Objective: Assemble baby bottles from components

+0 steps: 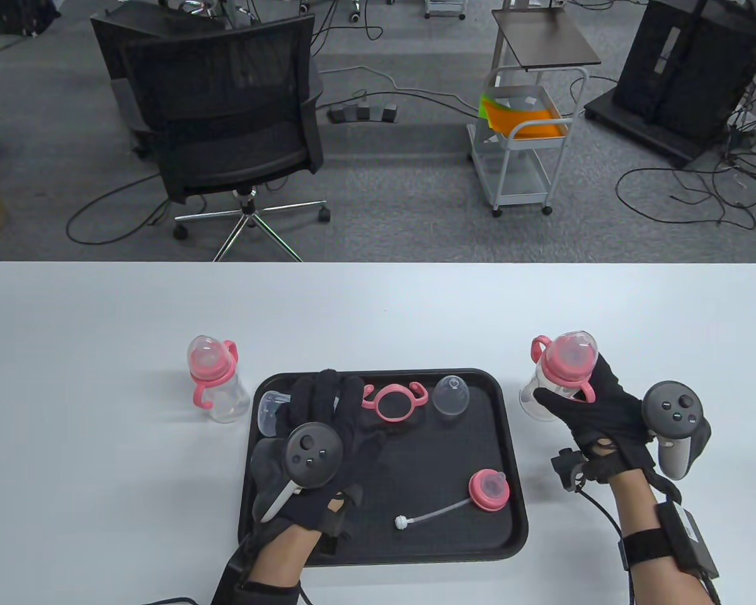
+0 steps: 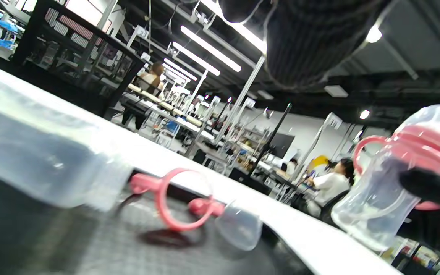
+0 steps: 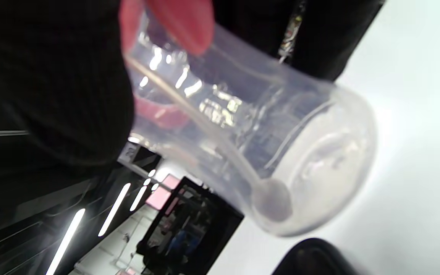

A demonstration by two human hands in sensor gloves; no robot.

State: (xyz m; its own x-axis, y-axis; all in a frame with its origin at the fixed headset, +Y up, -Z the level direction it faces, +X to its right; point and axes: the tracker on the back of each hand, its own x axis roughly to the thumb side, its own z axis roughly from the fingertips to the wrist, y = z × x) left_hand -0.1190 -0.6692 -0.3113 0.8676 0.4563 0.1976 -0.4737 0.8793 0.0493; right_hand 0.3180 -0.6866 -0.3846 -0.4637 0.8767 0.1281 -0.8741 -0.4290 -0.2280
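My right hand [image 1: 583, 398] grips an assembled baby bottle [image 1: 561, 372] with a pink collar, handles and clear cap, just right of the black tray [image 1: 416, 466]. The right wrist view shows that bottle [image 3: 262, 137] tilted, base off the table, a straw inside. My left hand [image 1: 331, 396] reaches with straight fingers over a clear bottle body [image 1: 269, 411] lying at the tray's left; it holds nothing. On the tray lie a pink handle ring [image 1: 394, 403], a clear cap [image 1: 450, 394], a pink collar with nipple [image 1: 488, 490] and a straw [image 1: 428, 513].
A second assembled bottle [image 1: 214, 386] stands on the white table [image 1: 378, 315] left of the tray. Beyond the table's far edge are an office chair [image 1: 227, 126] and a white cart [image 1: 523, 138].
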